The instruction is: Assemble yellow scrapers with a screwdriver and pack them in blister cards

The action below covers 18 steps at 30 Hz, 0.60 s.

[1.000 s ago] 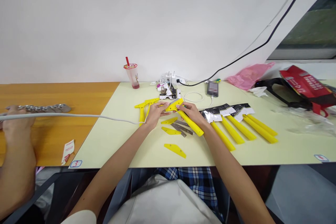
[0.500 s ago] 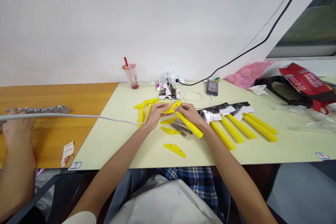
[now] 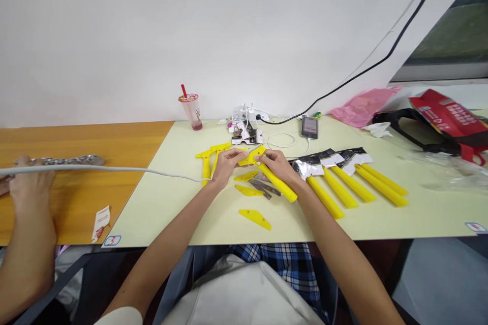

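Between my hands is a yellow scraper [image 3: 277, 183], its head up and its handle slanting down to the right. My left hand [image 3: 229, 163] is closed on the left side of the head, where a grey blade edge shows along the top. My right hand [image 3: 279, 165] grips it where head and handle meet; some of its fingers are hidden. Below lie loose yellow head plates [image 3: 254, 219] and several grey metal blades [image 3: 267, 188]. More yellow scraper handles [image 3: 206, 165] rest behind my left hand.
Several packaged scrapers [image 3: 348, 185] lie to the right. Behind are a phone [image 3: 309, 127], cables and a cup [image 3: 191, 111] with a straw. A white cable [image 3: 114, 168] crosses at left, before a co-worker's hand [image 3: 30, 183]. A red bag [image 3: 450, 117] sits far right.
The whole view has shifted very slightly. Both my hands keep the same hold on the scraper, with no clear movement of it.
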Each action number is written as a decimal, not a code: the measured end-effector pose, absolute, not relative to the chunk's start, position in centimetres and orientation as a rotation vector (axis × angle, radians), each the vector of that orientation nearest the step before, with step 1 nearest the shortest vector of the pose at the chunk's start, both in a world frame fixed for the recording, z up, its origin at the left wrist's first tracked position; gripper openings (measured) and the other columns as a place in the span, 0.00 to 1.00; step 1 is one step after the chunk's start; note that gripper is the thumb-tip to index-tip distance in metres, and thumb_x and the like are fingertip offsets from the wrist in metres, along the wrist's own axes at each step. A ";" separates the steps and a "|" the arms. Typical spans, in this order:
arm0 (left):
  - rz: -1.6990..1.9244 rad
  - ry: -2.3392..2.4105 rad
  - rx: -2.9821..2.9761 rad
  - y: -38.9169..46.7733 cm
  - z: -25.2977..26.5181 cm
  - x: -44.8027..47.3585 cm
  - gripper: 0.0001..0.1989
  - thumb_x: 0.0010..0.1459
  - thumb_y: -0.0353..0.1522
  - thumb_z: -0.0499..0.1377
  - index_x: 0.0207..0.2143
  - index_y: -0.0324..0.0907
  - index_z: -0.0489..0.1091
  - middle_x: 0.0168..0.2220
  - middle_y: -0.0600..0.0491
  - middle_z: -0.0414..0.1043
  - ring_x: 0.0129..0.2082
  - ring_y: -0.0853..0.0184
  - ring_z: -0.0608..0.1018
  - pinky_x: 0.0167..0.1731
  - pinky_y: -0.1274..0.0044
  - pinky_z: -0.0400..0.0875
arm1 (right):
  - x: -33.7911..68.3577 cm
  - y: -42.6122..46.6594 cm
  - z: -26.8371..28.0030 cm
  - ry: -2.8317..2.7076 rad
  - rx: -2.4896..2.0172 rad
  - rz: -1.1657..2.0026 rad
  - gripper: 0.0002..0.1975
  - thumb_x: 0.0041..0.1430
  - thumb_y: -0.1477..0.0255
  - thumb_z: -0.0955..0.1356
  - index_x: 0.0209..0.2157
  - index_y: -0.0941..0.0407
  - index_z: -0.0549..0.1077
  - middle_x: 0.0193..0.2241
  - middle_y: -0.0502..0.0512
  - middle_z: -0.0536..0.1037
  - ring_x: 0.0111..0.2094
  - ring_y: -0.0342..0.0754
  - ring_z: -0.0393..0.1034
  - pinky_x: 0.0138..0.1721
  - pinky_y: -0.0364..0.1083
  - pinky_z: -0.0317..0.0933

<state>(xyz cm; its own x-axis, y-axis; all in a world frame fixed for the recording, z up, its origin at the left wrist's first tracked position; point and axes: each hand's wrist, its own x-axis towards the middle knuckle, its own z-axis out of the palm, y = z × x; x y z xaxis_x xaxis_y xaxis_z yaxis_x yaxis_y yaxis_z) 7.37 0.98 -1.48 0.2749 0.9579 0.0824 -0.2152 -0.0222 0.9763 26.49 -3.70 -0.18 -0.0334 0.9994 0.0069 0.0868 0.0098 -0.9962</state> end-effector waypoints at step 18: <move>0.475 0.786 2.246 -15.2 -1.6 -0.9 0.52 0.53 0.70 0.15 0.21 0.36 0.54 0.10 0.54 0.37 0.26 0.58 0.86 0.33 0.70 0.34 | 27.5 -3.5 0.3 -1.061 -1.253 1.136 0.23 0.53 0.46 0.76 0.34 0.51 0.77 0.16 0.47 0.70 0.18 0.50 0.70 0.17 0.46 0.62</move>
